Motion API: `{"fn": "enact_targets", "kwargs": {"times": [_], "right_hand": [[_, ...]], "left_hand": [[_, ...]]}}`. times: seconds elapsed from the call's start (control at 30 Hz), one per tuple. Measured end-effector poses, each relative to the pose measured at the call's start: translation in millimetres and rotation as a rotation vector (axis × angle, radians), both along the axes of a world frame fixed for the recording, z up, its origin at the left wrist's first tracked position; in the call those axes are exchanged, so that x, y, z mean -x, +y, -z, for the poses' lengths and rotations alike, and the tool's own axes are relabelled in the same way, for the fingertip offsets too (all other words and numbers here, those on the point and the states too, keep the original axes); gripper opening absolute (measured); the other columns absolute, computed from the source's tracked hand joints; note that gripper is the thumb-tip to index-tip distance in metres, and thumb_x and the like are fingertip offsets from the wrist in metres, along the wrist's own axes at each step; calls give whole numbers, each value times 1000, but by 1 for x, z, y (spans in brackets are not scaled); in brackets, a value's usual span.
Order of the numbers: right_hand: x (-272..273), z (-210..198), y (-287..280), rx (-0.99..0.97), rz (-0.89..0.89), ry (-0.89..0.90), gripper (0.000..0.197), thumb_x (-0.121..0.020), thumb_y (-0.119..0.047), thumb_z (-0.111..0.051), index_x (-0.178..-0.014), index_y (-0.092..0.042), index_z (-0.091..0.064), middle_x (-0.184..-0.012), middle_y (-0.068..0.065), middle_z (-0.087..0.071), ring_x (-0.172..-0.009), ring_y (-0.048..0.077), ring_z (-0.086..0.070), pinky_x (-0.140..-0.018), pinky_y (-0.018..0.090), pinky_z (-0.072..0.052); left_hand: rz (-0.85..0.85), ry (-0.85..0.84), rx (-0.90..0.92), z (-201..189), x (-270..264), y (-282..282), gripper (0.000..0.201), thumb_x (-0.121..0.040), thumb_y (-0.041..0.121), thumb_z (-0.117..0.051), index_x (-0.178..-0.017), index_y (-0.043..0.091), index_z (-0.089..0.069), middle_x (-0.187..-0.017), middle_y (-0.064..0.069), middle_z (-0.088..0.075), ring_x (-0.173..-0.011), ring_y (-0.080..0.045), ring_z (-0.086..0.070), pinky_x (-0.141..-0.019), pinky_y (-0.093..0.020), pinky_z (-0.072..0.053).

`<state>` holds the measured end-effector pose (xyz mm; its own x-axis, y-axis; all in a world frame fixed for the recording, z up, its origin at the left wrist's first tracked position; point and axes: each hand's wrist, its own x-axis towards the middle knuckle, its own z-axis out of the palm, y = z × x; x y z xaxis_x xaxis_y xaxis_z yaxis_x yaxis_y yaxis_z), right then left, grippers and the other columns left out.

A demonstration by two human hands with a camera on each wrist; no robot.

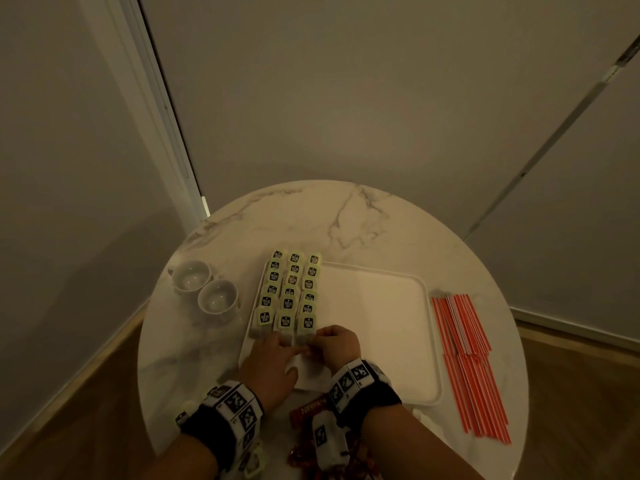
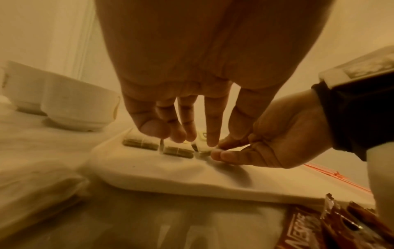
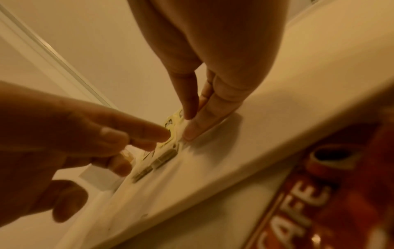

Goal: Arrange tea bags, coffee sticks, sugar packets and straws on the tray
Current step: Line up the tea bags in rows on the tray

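A white tray [image 1: 381, 323] lies on a round marble table [image 1: 311, 216]. Three rows of tea bags [image 1: 292, 292] with green tags fill the tray's left part. Both hands work at the near end of the rows. My left hand [image 1: 291, 344] [image 2: 185, 134] [image 3: 138, 139] reaches down with straight fingers, its tips touching the nearest bags. My right hand [image 1: 313, 342] [image 2: 221, 150] [image 3: 189, 124] pinches the nearest tea bag of the right row [image 1: 307, 323] [image 2: 202, 148] between thumb and fingers. Orange straws [image 1: 467, 358] lie right of the tray. Red coffee sticks [image 1: 308, 410] [image 2: 309, 227] [image 3: 298, 210] lie under my wrists.
Two white cups [image 1: 192, 277] [image 2: 78, 107] stand on the table left of the tray. The tray's right part [image 3: 234, 151] is bare. Walls close in behind the table, and its round edge drops off near the straws.
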<state>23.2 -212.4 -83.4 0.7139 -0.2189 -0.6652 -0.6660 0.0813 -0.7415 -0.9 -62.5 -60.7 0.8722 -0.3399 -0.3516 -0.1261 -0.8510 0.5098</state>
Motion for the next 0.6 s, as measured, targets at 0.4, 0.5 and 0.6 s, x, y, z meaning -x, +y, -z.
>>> {"fn": "enact_targets", "kwargs": {"times": [0.4,0.5,0.6], "right_hand": [[-6,17,5,346,-174,-24,17,-67,-15,-77,-79,-16,-65,-76,3,-73,-75,19,-70,-74,36,-59],[-6,17,5,397,-200,-31,16,-69,-15,-75,-77,-20,-62,-80,3,-72,-79,19,-68,-72,32,-57],[-7,18,4,430,-217,-48,17,-72,-12,-73,-76,-21,-59,-84,3,-71,-82,19,-66,-69,28,-53]], "left_hand": [[8,-1,-83,13,-3,-3,48,-91,38,-50,-137,24,-45,-140,1,-31,-131,-19,-31,-108,-33,-35],[12,-7,-87,13,-3,-4,47,-91,38,-49,-136,24,-46,-141,1,-30,-131,-19,-30,-107,-33,-36],[16,-8,-77,12,-2,-3,46,-91,36,-49,-136,24,-47,-141,1,-31,-131,-18,-30,-106,-33,-36]]}}
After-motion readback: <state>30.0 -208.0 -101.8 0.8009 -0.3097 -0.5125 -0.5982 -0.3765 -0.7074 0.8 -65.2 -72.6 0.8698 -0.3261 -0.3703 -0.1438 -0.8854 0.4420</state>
